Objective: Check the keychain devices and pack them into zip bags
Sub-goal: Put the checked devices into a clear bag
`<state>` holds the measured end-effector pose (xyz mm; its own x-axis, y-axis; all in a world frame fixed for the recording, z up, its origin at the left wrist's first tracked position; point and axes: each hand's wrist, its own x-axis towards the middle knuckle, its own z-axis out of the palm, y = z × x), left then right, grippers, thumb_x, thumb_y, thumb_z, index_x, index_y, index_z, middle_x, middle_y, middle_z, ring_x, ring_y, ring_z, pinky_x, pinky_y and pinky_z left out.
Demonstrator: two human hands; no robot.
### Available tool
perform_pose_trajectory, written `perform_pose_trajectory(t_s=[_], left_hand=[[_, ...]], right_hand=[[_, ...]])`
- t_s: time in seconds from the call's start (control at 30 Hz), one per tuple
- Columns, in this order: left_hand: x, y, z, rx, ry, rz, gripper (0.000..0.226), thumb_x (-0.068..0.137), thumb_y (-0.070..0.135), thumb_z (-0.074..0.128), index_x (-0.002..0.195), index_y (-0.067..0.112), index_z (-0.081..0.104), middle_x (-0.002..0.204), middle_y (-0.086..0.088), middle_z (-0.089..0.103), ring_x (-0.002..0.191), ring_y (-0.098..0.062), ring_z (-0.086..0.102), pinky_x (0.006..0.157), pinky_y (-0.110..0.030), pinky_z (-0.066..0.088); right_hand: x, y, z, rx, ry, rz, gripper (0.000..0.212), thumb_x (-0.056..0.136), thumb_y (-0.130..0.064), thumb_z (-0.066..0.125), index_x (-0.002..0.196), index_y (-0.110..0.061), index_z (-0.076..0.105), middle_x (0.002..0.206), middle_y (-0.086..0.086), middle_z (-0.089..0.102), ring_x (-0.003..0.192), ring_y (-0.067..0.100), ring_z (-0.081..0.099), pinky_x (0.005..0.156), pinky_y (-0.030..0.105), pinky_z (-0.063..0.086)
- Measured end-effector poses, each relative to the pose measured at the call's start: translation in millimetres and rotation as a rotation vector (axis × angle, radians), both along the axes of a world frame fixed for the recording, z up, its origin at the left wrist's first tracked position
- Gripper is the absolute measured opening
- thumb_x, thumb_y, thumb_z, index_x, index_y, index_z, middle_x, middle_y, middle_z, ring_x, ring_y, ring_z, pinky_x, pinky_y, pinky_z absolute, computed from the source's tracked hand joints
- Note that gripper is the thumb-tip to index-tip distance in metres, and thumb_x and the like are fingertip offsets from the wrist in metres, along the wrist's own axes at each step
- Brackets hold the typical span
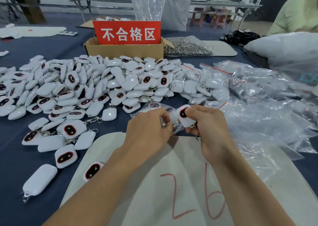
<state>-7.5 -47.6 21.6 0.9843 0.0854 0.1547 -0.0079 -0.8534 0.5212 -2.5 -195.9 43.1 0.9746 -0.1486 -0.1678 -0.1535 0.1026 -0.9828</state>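
Note:
My right hand (209, 127) grips a white keychain device (185, 118) with a dark oval face and a glowing red rim; my thumb presses its face and its metal clasp (198, 138) hangs below. My left hand (148, 131) pinches a clear zip bag (154, 107) just left of the device; the bag's edge is crumpled between both hands. A large heap of the same white devices (86, 86) covers the blue table ahead and to the left.
A cardboard box (123, 49) with a red sign stands behind the heap. Metal clasps (187, 47) lie in a bag beside it. Packed and empty zip bags (258, 94) pile up at right. A white sheet marked 26 (189, 182) lies under my arms. Another person's sleeve (297, 10) is far right.

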Motion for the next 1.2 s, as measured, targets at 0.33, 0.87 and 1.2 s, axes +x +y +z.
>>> perform_pose_trajectory(t_s=[0.33, 0.87, 1.2], left_hand=[[-1, -2, 2, 0.025, -0.007, 0.008, 0.01, 0.089, 0.046, 0.063, 0.084, 0.041, 0.057, 0.085, 0.011, 0.067, 0.091, -0.018, 0.06, 0.073, -0.034, 0.04], [-16, -9, 7, -0.202, -0.556, -0.2, 0.01, 0.093, 0.036, 0.057, 0.087, 0.03, 0.061, 0.05, 0.018, 0.038, 0.055, -0.002, 0.043, 0.057, -0.011, 0.031], [-22, -14, 9, -0.348, -0.486, -0.36, 0.009, 0.099, 0.018, 0.061, 0.09, 0.018, 0.062, 0.057, 0.017, 0.042, 0.057, 0.005, 0.043, 0.062, -0.008, 0.033]], right_hand=[[1, -2, -6, -0.104, 0.009, 0.051, 0.014, 0.085, -0.002, 0.067, 0.087, -0.013, 0.076, 0.07, -0.001, 0.064, 0.057, 0.011, 0.049, 0.055, 0.019, 0.042], [-5, 8, -11, -0.228, -0.106, 0.339, 0.012, 0.079, -0.002, 0.05, 0.08, 0.004, 0.061, 0.065, 0.019, 0.058, 0.05, 0.018, 0.045, 0.043, 0.022, 0.034], [-1, 2, -18, -0.567, -0.17, 0.368, 0.019, 0.092, 0.007, 0.044, 0.079, 0.004, 0.058, 0.074, 0.016, 0.062, 0.065, 0.026, 0.054, 0.054, 0.042, 0.048]])
